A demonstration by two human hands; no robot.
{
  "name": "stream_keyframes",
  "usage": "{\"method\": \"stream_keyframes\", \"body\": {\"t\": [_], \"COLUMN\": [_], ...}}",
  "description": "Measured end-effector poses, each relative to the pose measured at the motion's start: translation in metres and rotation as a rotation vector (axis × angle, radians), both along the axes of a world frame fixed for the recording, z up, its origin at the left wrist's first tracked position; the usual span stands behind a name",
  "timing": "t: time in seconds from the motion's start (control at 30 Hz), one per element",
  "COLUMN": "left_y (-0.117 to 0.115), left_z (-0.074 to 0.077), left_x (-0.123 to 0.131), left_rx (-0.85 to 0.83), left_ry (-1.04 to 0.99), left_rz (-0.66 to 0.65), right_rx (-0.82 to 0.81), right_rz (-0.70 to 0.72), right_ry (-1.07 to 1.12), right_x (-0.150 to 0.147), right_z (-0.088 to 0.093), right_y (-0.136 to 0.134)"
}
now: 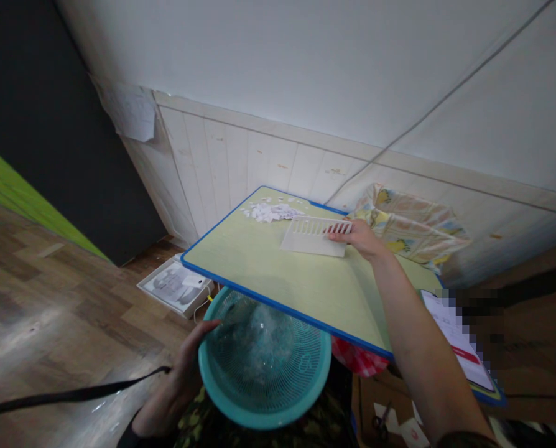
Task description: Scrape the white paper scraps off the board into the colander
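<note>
My left hand (191, 351) is closed on the left rim of a teal plastic colander (265, 415), its thumb over the edge. Clear, shiny plastic-looking material (259, 339) lies inside; I cannot make out its kind. The colander sits over my lap, partly under the front edge of a pale yellow-green table (254, 267) with blue edging. Above the tabletop, my right hand (359, 238) grips the right end of a white slotted plastic piece (313, 239), fingers partly hidden behind its slots. Just left of that piece, small white paper scraps (271, 211) lie in a loose heap.
A patterned, cloth-lined container (408, 227) stands behind the table by the wall. At the table's right end lies a white sheet with a red band (459, 342). An open white box (178, 286) is on the floor at left. Scissors (381, 420) lie low at right.
</note>
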State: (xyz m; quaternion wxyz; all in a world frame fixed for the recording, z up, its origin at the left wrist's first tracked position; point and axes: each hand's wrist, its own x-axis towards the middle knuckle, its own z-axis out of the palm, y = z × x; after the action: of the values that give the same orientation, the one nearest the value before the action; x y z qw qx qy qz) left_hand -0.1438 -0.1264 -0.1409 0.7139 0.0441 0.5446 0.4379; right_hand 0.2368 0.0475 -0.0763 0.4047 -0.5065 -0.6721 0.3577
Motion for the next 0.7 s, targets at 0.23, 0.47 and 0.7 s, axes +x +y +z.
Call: {"method": "stream_keyframes", "body": {"t": [0.23, 0.47, 0.7], "left_y": [0.001, 0.001, 0.002], "left_z": [0.002, 0.003, -0.003], "left_x": [0.001, 0.002, 0.001], "left_rx": [-0.011, -0.025, -0.011], "left_ry": [-0.027, -0.028, -0.015], "left_rz": [-0.01, -0.018, -0.034], "right_rx": [0.008, -0.01, -0.044], "right_rz": [-0.055, -0.062, -0.019], "right_ry": [0.041, -0.001, -0.006], "right_x": [0.017, 0.018, 0.026], "right_z": [0.009, 0.012, 0.014], "right_y": [-0.005, -0.007, -0.006]}}
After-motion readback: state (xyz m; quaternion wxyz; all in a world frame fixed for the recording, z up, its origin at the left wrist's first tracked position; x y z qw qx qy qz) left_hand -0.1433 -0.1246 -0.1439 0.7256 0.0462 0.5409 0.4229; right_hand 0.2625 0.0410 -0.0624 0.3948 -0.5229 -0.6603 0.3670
